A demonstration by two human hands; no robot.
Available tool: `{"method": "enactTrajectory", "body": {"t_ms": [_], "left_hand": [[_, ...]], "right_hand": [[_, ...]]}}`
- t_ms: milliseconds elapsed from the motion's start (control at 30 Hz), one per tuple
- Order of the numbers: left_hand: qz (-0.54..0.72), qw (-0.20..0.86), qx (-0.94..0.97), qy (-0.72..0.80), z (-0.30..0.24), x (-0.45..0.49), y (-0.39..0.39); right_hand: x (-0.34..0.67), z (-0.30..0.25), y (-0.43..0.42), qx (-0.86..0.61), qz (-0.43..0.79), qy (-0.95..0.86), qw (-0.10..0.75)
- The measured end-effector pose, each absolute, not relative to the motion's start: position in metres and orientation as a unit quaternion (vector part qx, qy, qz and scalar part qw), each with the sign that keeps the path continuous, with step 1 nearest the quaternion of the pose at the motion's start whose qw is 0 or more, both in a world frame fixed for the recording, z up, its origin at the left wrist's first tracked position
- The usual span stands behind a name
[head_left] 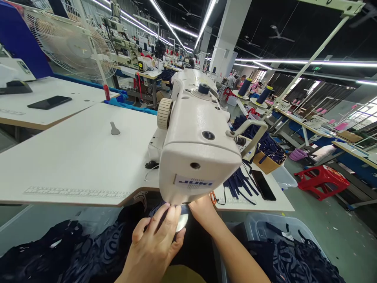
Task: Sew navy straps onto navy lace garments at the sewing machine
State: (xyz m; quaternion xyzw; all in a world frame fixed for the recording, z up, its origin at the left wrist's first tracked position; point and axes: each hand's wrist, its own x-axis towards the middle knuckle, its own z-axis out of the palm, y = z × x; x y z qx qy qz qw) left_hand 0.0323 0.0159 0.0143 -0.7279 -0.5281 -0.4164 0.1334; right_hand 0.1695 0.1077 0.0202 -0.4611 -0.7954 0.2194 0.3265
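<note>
Left hand (156, 245) lies spread flat on dark fabric (103, 247), right hand (203, 212) beside it, grip unclear.

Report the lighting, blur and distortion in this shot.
Head view: the ceiling light strips blow out white but light the hall evenly; head view, wide-angle distortion makes the pillar lean and the sewing machine loom large; head view, the left hand and right hand show no clear motion blur, while the dark fabric below them loses detail.
</note>
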Motion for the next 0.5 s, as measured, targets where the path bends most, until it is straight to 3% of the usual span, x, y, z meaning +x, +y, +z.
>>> {"method": "enactTrajectory", "body": {"t_ms": [500], "left_hand": [[-0.408, 0.122, -0.75, -0.507, 0.0115, 0.0312, 0.0143]], "right_hand": [[0.1688, 0.0241, 0.1086, -0.456, 0.222, -0.794, 0.337]]}}
